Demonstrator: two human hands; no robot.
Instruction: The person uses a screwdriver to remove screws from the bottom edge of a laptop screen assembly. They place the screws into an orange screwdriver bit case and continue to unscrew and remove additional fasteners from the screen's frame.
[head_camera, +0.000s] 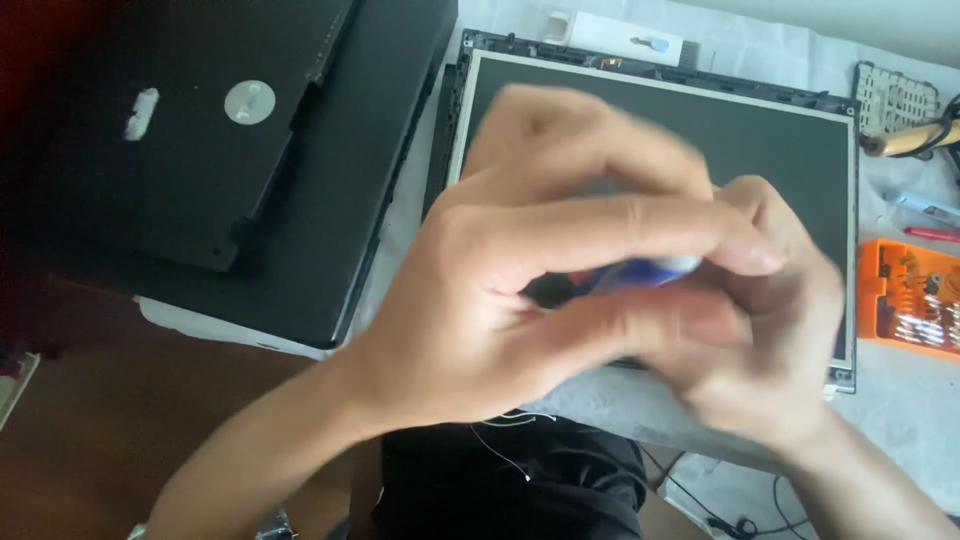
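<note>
My left hand (500, 300) and my right hand (770, 330) are pressed together in front of me, blurred by motion. Between their fingers sits a small blue and white object (640, 272), mostly hidden; both hands seem to grip it. Behind the hands lies a flat display panel (780, 140) with a dark screen and thin black frame, resting on a white cloth (900, 400).
A black laptop base and cover (230, 150) lie at the left, over the table's edge. An orange case of screwdriver bits (910, 300) sits at the right, with a wooden-handled tool (905, 140) and pens beyond it. Thin wires (500, 445) hang near my lap.
</note>
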